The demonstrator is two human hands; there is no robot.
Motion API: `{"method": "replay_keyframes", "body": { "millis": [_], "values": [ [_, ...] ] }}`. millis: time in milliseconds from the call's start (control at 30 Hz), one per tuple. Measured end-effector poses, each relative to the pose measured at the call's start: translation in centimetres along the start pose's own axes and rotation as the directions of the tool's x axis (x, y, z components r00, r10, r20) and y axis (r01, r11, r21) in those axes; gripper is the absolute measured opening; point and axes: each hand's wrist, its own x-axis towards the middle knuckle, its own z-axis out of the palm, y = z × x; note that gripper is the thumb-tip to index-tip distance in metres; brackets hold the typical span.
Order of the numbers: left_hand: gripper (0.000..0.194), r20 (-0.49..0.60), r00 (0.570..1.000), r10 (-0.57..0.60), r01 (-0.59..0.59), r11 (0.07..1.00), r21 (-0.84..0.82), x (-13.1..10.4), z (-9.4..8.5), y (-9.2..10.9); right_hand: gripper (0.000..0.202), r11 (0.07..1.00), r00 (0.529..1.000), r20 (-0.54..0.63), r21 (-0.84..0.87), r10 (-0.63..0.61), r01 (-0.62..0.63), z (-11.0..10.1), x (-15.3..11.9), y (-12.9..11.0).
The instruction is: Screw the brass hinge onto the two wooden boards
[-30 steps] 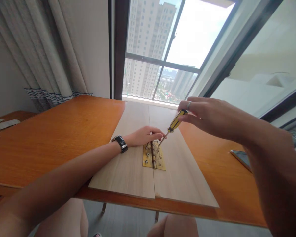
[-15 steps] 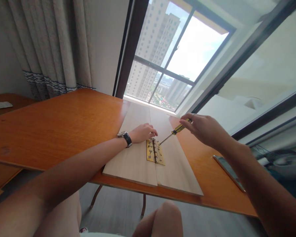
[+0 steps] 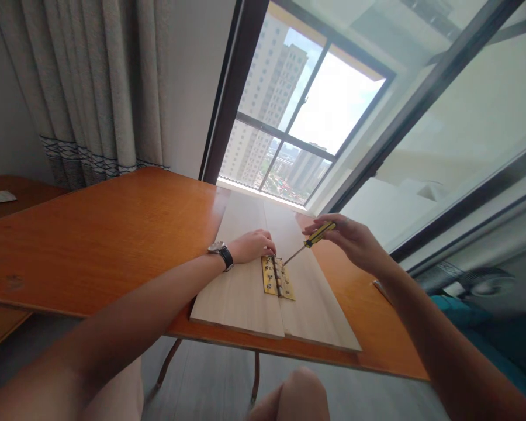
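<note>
A brass-coloured hinge [image 3: 279, 279] lies open across the seam between two pale wooden boards, the left board [image 3: 241, 304] and the right board [image 3: 319, 310]. Several small screws are on its leaves. My left hand [image 3: 251, 245], with a watch [image 3: 221, 252] on the wrist, rests on the left board. Its fingers are bent together at the hinge's far end; what they pinch, if anything, is too small to make out. My right hand [image 3: 350, 237] holds a yellow and black screwdriver [image 3: 319, 235] by its handle. The shaft slants down, its tip at the right leaf.
The boards lie on an orange-brown wooden table [image 3: 114, 234]. A window [image 3: 298, 117] rises behind it, with a grey curtain [image 3: 92, 88] at left. Partly hidden by my right arm, a flat dark-edged object [image 3: 382, 291] lies on the table. A fan [image 3: 491, 283] stands at right.
My left fingers have closed in toward the hinge's far end. My right hand has shifted along the screwdriver handle, its fingers now reaching past it. The view has shifted slightly.
</note>
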Motion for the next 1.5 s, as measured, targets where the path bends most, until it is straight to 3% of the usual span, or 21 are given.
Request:
{"method": "replay_keyframes", "body": {
  "millis": [67,200,333,400,533,767,1067,1267,1500],
  "values": [
    [0.018,0.003,1.000,-0.004,0.004,1.000,-0.009,0.0,0.0,0.0,0.025,1.000,0.997,-0.073,0.006,0.002,-0.001,0.2,0.0,0.2],
    [0.018,0.019,1.000,-0.015,0.016,1.000,-0.026,0.1,-0.1,-0.1,0.029,0.989,0.978,-0.210,-0.137,0.020,-0.049,0.9,-0.2,0.7],
    [0.017,0.036,0.999,-0.027,0.028,0.999,-0.026,0.1,-0.3,0.1,0.034,0.942,0.942,-0.328,-0.333,-0.067,-0.049,2.0,-0.3,1.0],
    [0.018,0.039,0.999,-0.033,0.034,0.999,-0.023,0.1,-0.5,0.2,0.039,0.938,0.939,-0.324,-0.348,-0.113,-0.007,2.5,-0.3,1.3],
    [0.019,0.035,0.999,-0.041,0.042,0.999,-0.021,0.1,-0.6,0.5,0.042,0.986,0.963,-0.224,-0.110,-0.147,0.125,2.5,-0.6,1.8],
    [0.015,0.026,0.998,-0.049,0.050,0.999,-0.019,0.1,-0.6,0.6,0.017,0.991,0.961,-0.260,0.067,-0.095,0.116,1.4,-0.7,1.4],
    [0.008,0.016,0.998,-0.064,0.064,0.998,-0.021,0.2,-0.4,0.5,0.023,0.985,0.900,-0.399,-0.076,-0.174,0.157,2.5,0.4,0.9],
    [0.007,0.012,0.998,-0.062,0.063,0.997,-0.047,0.2,-0.3,0.5,0.023,0.975,0.888,-0.425,-0.202,-0.173,0.094,2.2,0.4,0.6],
    [0.015,-0.023,0.996,-0.084,0.082,0.995,-0.060,0.3,-0.6,1.0,0.026,0.901,0.866,-0.459,-0.433,-0.197,-0.024,2.1,0.5,0.4]
  ]
}}
